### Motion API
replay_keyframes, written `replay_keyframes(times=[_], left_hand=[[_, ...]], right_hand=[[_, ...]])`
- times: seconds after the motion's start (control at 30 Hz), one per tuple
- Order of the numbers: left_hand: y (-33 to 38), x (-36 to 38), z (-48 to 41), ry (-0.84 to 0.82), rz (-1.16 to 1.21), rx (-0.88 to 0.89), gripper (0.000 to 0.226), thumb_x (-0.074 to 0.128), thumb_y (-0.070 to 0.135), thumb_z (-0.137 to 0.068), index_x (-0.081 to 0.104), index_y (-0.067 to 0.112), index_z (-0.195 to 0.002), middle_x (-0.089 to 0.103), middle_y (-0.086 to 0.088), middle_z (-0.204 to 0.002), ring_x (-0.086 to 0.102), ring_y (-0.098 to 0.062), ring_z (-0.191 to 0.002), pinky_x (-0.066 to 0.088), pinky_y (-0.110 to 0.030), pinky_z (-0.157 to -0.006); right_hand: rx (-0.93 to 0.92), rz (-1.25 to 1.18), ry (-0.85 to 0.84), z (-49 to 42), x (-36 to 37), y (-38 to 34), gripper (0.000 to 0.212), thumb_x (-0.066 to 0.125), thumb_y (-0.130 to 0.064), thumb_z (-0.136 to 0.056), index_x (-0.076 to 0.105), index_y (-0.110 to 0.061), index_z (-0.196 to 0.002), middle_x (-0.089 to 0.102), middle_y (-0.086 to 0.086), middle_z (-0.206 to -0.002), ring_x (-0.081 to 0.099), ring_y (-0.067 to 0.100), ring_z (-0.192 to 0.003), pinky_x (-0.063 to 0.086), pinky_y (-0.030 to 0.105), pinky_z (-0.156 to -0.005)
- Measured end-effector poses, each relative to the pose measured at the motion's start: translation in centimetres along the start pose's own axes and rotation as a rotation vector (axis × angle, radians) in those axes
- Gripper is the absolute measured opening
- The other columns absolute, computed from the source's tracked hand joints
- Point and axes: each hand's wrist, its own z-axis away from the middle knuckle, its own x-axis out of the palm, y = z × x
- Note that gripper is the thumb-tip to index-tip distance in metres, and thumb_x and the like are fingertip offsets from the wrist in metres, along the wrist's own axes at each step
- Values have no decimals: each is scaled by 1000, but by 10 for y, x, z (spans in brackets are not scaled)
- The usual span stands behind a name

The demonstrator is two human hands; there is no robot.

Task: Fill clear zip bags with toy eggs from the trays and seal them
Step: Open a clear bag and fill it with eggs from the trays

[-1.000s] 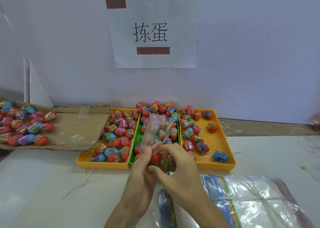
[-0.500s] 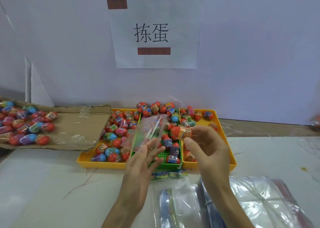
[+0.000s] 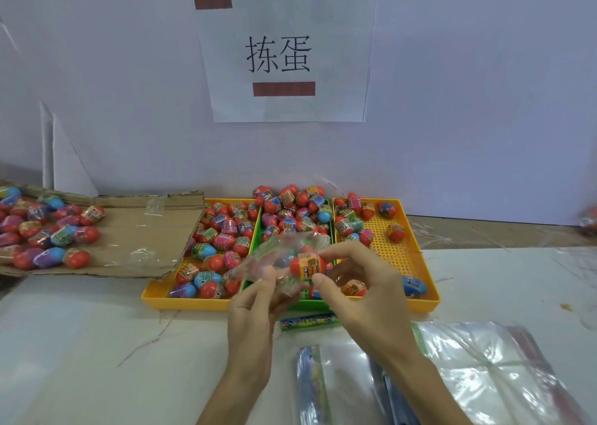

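Where bag [image 3: 277, 257] crinkles, right hand [image 3: 366, 292] pinches oval egg [image 3: 307, 265].

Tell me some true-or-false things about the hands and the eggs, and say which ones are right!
1. The right hand pinches a red toy egg. True.
2. The left hand holds nothing. False: it holds a clear zip bag.
3. The middle tray is green. True.
4. The right yellow tray holds the most eggs. False: it holds the fewest of the three trays, and much of its floor shows bare.
5. More eggs lie on the cardboard at the left. True.
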Motion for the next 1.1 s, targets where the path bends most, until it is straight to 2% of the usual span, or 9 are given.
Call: replay_keyframes(times=[0.2, 0.3, 0.4, 0.5, 0.7, 0.87, 0.93, 1.0, 1.1], left_hand=[[-8, -3, 0, 44, -141, 100, 46, 60, 59, -90, 82, 19, -83, 78, -12, -86, 75, -28, -88, 61, -38, -82], [-12, -3, 1, 17, -230, 170, 46, 55, 54, -95, 79, 19, -74, 76, -8, -77, 73, -22, -79, 61, -31, -77], [-12, -2, 2, -26, -272, 182, 38, 53, 40, -97, 80, 24, -77, 77, -5, -78, 74, -16, -77, 59, -24, -74], [-8, 1, 5, -87, -313, 201, 34, 54, 43, -97, 81, 28, -83, 77, -3, -81, 73, -14, -79, 56, -18, -70], [-7, 3, 7, -158, -289, 200, 35, 55, 47, -92, 81, 23, -90, 77, -6, -87, 74, -20, -84, 58, -26, -76], [-9, 2, 8, -209, -304, 160, 33, 53, 36, -96, 79, 17, -89, 75, -12, -87, 72, -27, -84, 59, -38, -78], [-11, 0, 7, -204, -311, 153, 32, 54, 34, -95, 80, 16, -86, 73, -14, -87, 69, -32, -87, 58, -47, -81], [-10, -1, 8, -210, -298, 160, 31, 58, 37, -93, 81, 18, -86, 73, -12, -90, 68, -30, -92, 57, -41, -82], [-7, -1, 9, -237, -267, 172, 35, 58, 44, -87, 83, 19, -88, 74, -9, -98, 69, -19, -94, 55, -24, -78]], right_hand=[[-22, 77, -30, 1, 5, 5, 24, 79, -15, -81, 68, -29, -98, 66, -17, -87, 67, 11, -79, 51, 15, -66], [-15, 114, -45, 2, 6, 7, 25, 81, -16, -81, 68, -30, -98, 66, -20, -85, 67, 10, -80, 49, 13, -66], [-24, 156, -35, 2, 6, 9, 25, 83, -17, -81, 69, -29, -97, 66, -19, -85, 66, 10, -81, 48, 12, -69], [-35, 204, -29, 1, 6, 10, 25, 84, -18, -81, 70, -28, -99, 66, -20, -90, 63, 8, -85, 45, 11, -73], [-60, 258, -32, 1, 6, 13, 20, 76, -21, -90, 75, -27, -108, 63, -18, -102, 57, 6, -102, 50, 32, -86], [-13, 296, -12, -1, 5, 14, 20, 82, -23, -82, 73, -28, -99, 57, -12, -110, 52, 7, -112, 45, 31, -95], [42, 272, -48, -2, 3, 15, 31, 82, -25, -81, 68, -29, -108, 54, -13, -119, 49, 4, -120, 41, 21, -102], [106, 233, -100, -4, 0, 16, 42, 82, -26, -82, 62, -32, -119, 54, -19, -122, 50, -4, -119, 39, 9, -98], [203, 102, -147, -5, -4, 15, 43, 82, -21, -82, 61, -39, -115, 64, -29, -107, 62, -6, -100, 49, 11, -79]])
